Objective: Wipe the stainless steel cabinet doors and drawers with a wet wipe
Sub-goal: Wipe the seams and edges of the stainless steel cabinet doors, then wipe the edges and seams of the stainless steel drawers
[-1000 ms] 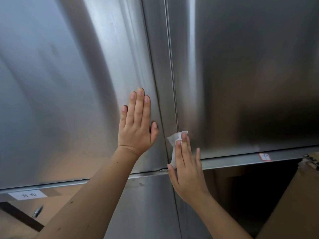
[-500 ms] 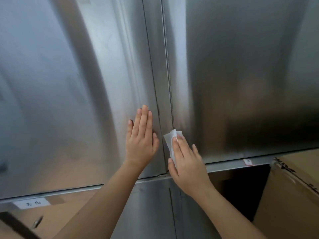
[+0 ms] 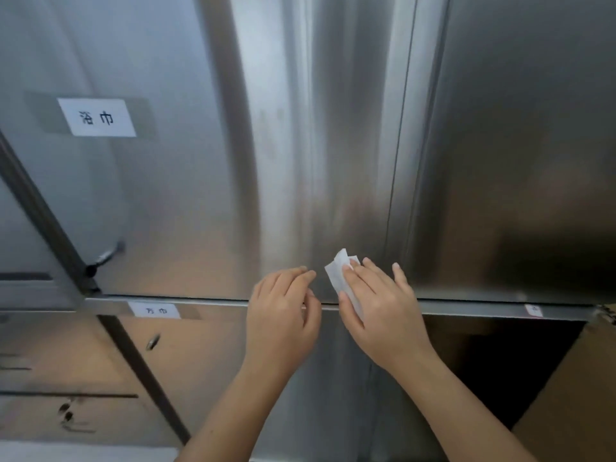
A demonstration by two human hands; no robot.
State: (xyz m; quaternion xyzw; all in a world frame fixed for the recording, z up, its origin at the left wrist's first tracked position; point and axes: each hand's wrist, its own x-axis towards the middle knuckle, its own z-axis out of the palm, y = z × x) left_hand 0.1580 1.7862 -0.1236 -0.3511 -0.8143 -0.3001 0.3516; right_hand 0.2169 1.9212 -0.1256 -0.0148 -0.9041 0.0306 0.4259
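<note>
Two tall stainless steel cabinet doors fill the view: the left door (image 3: 200, 178) and the right door (image 3: 516, 161), split by a vertical seam. My right hand (image 3: 380, 305) presses a folded white wet wipe (image 3: 340, 273) flat against the bottom corner of the left door, just left of the seam. My left hand (image 3: 283, 311) is beside it with fingers curled at the door's lower edge, over the horizontal steel rail (image 3: 216, 303). It holds nothing.
White paper labels sit on the left door (image 3: 96, 117) and on the rail (image 3: 155, 311). A door handle (image 3: 105, 258) sticks out at the left. A cardboard box (image 3: 573, 395) stands at lower right beside a dark open compartment (image 3: 500, 361).
Both hands have slid down to the door's bottom edge. The left hand went from flat on the door to curled at the rail. The view shifted left, showing the labels.
</note>
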